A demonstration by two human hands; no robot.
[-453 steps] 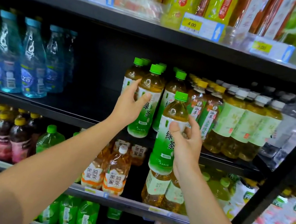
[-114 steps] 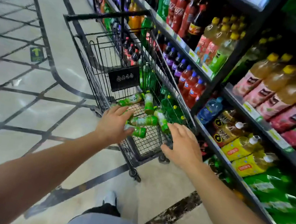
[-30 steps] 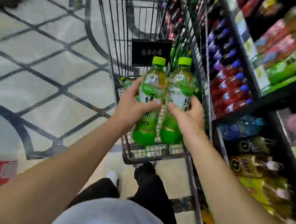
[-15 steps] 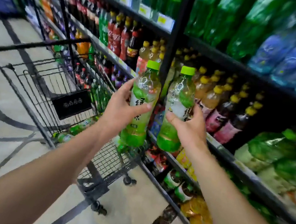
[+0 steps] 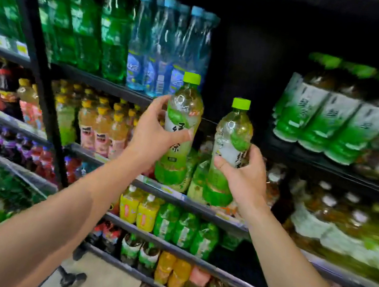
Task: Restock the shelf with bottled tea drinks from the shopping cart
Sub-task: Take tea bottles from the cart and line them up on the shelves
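Two green tea bottles, lime-capped and upright, ride in my hands before the drinks shelf (image 5: 108, 87): my left hand (image 5: 152, 137) curls round the left bottle (image 5: 183, 118), my right hand (image 5: 244, 173) round the right bottle (image 5: 232, 135). Both hold pale yellow-green tea nearly to the neck.

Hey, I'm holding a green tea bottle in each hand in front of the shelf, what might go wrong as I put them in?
1. The left hand and right hand each grip a green tea bottle, so neither is free to steady anything that tips.
2. The shelf rows look tightly packed; pushing in beside the large green tea bottles might topple some.
3. The view is blurred, so a bottle may clip the shelf edge.
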